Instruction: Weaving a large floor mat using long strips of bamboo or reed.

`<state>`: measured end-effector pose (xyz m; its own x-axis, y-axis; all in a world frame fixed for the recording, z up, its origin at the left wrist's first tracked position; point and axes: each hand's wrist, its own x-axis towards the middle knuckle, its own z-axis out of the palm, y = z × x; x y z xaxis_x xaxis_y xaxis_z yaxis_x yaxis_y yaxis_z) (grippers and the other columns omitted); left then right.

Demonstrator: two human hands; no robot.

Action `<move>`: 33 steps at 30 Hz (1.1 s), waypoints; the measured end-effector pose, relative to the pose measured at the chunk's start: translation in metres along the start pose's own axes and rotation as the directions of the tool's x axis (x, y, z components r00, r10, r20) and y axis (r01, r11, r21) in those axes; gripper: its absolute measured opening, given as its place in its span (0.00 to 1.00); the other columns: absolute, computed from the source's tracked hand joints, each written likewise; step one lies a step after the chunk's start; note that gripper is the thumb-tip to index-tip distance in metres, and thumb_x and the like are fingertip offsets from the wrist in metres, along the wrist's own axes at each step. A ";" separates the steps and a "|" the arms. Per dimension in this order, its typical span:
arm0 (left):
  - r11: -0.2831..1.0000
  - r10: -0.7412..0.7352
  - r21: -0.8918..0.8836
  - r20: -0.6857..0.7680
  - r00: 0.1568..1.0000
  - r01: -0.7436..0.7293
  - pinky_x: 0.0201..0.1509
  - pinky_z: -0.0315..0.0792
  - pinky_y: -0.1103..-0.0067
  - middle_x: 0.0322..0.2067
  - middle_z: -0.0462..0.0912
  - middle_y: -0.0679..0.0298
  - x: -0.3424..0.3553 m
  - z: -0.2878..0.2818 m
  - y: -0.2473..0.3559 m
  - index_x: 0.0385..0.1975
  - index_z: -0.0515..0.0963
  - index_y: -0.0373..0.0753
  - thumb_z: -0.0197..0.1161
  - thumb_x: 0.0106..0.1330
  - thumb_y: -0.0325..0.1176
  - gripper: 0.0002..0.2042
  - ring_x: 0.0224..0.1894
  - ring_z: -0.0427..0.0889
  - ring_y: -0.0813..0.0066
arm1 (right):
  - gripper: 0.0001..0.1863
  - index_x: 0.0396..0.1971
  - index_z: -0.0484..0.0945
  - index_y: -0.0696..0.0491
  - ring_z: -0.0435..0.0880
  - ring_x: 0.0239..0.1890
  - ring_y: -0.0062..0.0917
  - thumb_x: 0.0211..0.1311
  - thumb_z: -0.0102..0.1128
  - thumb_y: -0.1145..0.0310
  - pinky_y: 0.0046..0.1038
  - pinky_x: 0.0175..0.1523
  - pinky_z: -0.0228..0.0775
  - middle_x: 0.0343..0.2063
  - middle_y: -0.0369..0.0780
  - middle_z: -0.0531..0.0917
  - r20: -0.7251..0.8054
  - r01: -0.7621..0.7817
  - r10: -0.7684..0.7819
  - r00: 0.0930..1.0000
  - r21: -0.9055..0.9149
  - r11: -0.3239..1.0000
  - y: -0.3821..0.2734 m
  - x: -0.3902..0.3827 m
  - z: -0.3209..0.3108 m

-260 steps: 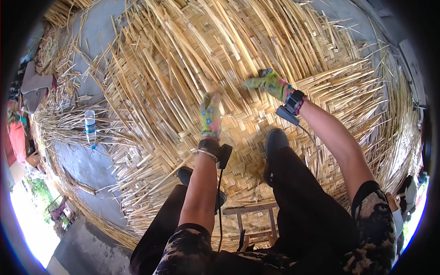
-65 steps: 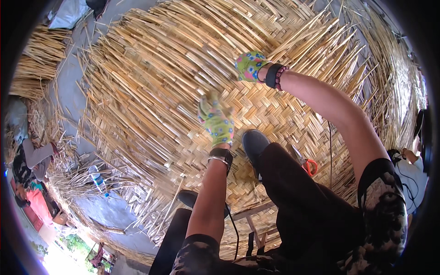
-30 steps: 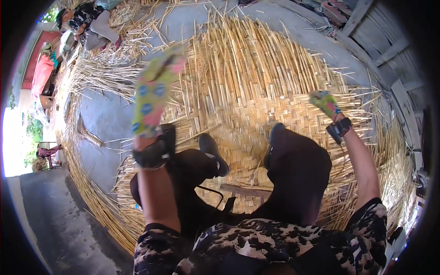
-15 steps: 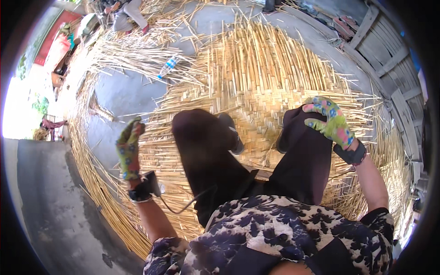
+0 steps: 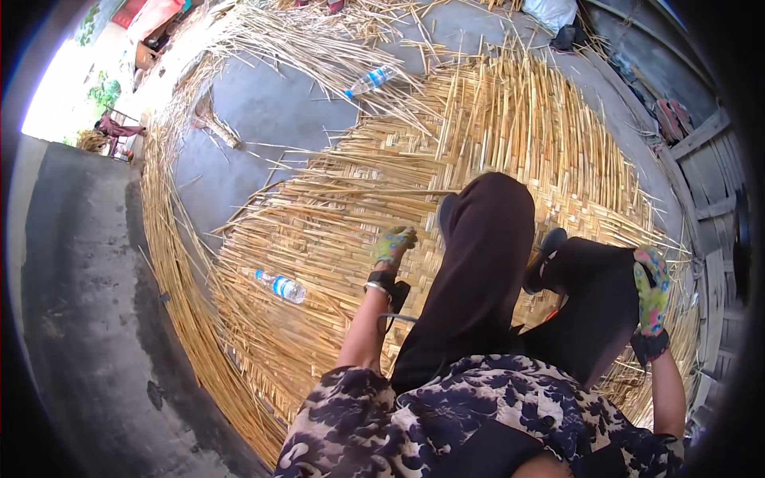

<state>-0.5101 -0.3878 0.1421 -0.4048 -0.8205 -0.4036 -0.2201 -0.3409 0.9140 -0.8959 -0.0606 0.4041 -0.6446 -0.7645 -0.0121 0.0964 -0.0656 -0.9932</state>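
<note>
and here's the big woven mat point(image 5: 390, 209), spread across the grey floor point(image 5: 263, 103) right under the person's dark shoes point(image 5: 547, 256) and filling most of the view. the middle is closed up in a tight zigzag, so that part looks done. out at the far edge, though, long pale strips point(image 5: 510, 103) run side by side with hardly any crossing, and along the left side the ends fan out loose and ragged: by my reading the edges are what's left, neither woven in nor evened off. over to the left hand point(image 5: 394, 243), gloved in a flower print, above the mat with fingers curled in, and i cannot tell whether anything sits inside them. the right hand point(image 5: 652, 291) rests on the right knee point(image 5: 598, 267), fingers apart, on no strip at all. containers now: a clear bottle point(image 5: 280, 286) lies on its side on the mat, left of the left hand, while a second bottle point(image 5: 371, 81) lies by the loose straw point(image 5: 295, 40) beyond. how much either holds, i can't make out. a whitish bag point(image 5: 551, 11) sits up top, contents hidden.
</note>
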 end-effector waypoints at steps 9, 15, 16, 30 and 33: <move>0.293 0.356 0.942 0.054 0.933 -0.166 0.46 0.68 0.62 0.44 0.78 0.57 0.152 0.031 -0.060 0.46 0.75 0.45 0.50 0.57 0.30 0.16 0.45 0.76 0.54 | 0.09 0.36 0.78 0.56 0.73 0.51 0.34 0.54 0.54 0.78 0.33 0.60 0.59 0.44 0.42 0.77 0.020 0.084 -0.142 0.990 -0.884 0.460 -0.007 0.013 -0.004; 0.009 0.097 0.992 0.123 0.988 -0.125 0.57 0.62 0.59 0.44 0.79 0.62 0.205 0.035 -0.059 0.43 0.77 0.47 0.50 0.59 0.30 0.14 0.47 0.77 0.61 | 0.09 0.34 0.78 0.55 0.72 0.52 0.37 0.52 0.55 0.74 0.36 0.61 0.58 0.44 0.43 0.78 0.046 0.080 -0.100 0.994 -0.928 0.363 -0.013 0.035 0.010; -0.023 0.097 0.987 0.164 0.982 -0.162 0.56 0.63 0.60 0.42 0.79 0.62 0.211 0.035 -0.060 0.40 0.78 0.47 0.50 0.59 0.30 0.12 0.45 0.78 0.62 | 0.09 0.35 0.78 0.55 0.71 0.53 0.36 0.53 0.55 0.74 0.36 0.61 0.58 0.45 0.43 0.77 0.065 0.095 -0.099 0.993 -0.933 0.347 -0.013 0.038 0.011; 0.057 0.660 0.870 0.334 0.673 -0.489 0.40 0.66 0.66 0.30 0.79 0.59 0.185 0.023 0.082 0.29 0.79 0.45 0.52 0.47 0.23 0.11 0.37 0.78 0.60 | 0.11 0.33 0.80 0.53 0.74 0.49 0.35 0.47 0.58 0.79 0.34 0.57 0.62 0.40 0.41 0.80 0.044 0.118 -0.198 0.979 -0.918 0.378 -0.015 0.042 0.038; -0.010 0.762 0.839 0.359 0.539 -0.545 0.47 0.64 0.67 0.35 0.79 0.61 0.145 0.023 0.166 0.35 0.79 0.45 0.51 0.47 0.22 0.16 0.41 0.75 0.63 | 0.11 0.32 0.80 0.51 0.74 0.47 0.37 0.46 0.61 0.78 0.35 0.55 0.63 0.39 0.39 0.79 0.184 0.266 -0.256 0.949 -0.904 0.334 -0.018 0.043 0.049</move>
<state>-0.6262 -0.5525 0.2345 -0.7047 -0.5371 0.4636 -0.5215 0.8352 0.1748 -0.8886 -0.1239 0.4266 -0.4965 -0.8268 0.2644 -0.8250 0.3548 -0.4398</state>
